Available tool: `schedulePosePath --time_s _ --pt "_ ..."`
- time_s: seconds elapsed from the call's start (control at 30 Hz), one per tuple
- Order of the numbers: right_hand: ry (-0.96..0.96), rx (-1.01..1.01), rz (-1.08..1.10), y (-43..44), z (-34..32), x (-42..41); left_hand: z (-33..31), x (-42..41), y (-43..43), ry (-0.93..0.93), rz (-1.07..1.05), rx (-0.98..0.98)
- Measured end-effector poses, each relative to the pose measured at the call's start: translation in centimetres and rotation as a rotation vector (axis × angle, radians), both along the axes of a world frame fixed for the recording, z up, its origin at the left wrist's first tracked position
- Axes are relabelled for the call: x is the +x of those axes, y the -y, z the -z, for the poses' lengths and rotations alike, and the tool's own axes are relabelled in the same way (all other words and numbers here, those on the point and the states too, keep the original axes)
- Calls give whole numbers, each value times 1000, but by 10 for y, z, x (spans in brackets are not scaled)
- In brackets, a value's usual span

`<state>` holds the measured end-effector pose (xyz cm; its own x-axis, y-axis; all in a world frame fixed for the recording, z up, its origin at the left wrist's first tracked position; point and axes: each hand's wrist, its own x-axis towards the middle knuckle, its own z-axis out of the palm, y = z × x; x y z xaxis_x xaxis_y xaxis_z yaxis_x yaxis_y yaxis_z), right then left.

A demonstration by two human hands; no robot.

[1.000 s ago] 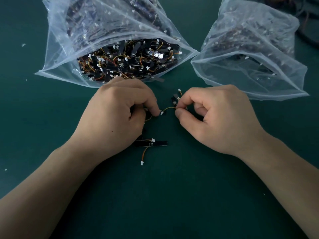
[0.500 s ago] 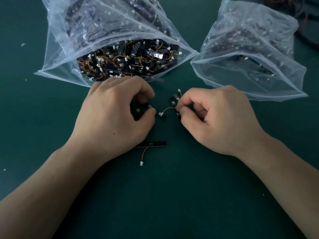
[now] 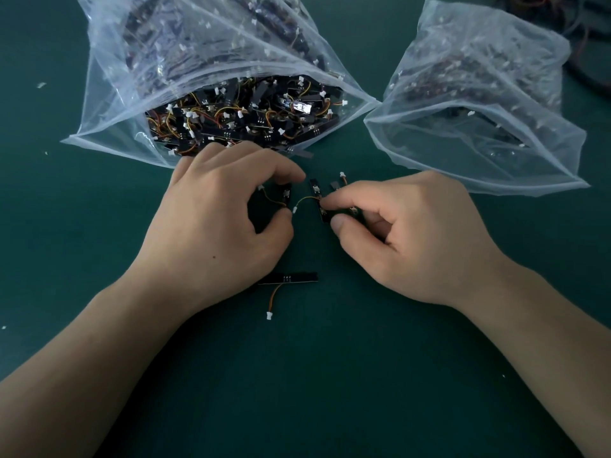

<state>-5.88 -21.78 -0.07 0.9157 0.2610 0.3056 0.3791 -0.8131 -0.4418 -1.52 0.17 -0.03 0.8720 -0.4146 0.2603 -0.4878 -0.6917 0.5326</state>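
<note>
1. The counter [image 3: 314,391] is a dark green surface that carries everything; both forearms come in from its near edge.
2. The loose strip [image 3: 297,278], thin and black, lies flat on the near side of the left hand [image 3: 215,226], which hides its left end. An orange lead [image 3: 273,297] runs from it toward the viewer and ends in a white tip.
3. The left hand is palm down with its fingers [image 3: 281,166] curled. Forefinger and thumb grasp a short strip [image 3: 286,193], which stands roughly on end under the arch of the hand.
4. The right hand [image 3: 413,239] has its fingers [image 3: 344,193] clenched inward. Forefinger and thumb pinch a second strip [image 3: 322,211]. A thin wire [image 3: 305,200] arcs left from this strip to a white plug [image 3: 294,210], which touches the left thumb tip.
5. Both held strips sit between the two hands at mid-counter, just in front of the open bag [image 3: 109,127].
6. A third strip [image 3: 334,185] shows just behind the right forefinger.
7. The open bag is clear plastic at far left, its mouth facing the hands. It is packed with similar black strips and orange wires.
8. The second bag [image 3: 479,160], at far right, is also clear; its contents are blurred.
9. Dark cables [image 3: 588,34] lie in the far right corner.
</note>
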Motion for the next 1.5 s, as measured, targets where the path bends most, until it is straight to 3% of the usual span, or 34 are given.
schedulePosePath --time_s 0.2,0.37,0.5,1.5 --pt "4 -7 -17 -2 -1 0 0 1 1 -1 -31 13" --pt "30 102 176 4 2 4 -3 -1 0 -30 -32 19" --pt "-20 59 223 2 2 3 -5 -2 0 -40 -29 54" --pt "-60 13 174 3 4 4 -2 -1 1 -18 -40 53"
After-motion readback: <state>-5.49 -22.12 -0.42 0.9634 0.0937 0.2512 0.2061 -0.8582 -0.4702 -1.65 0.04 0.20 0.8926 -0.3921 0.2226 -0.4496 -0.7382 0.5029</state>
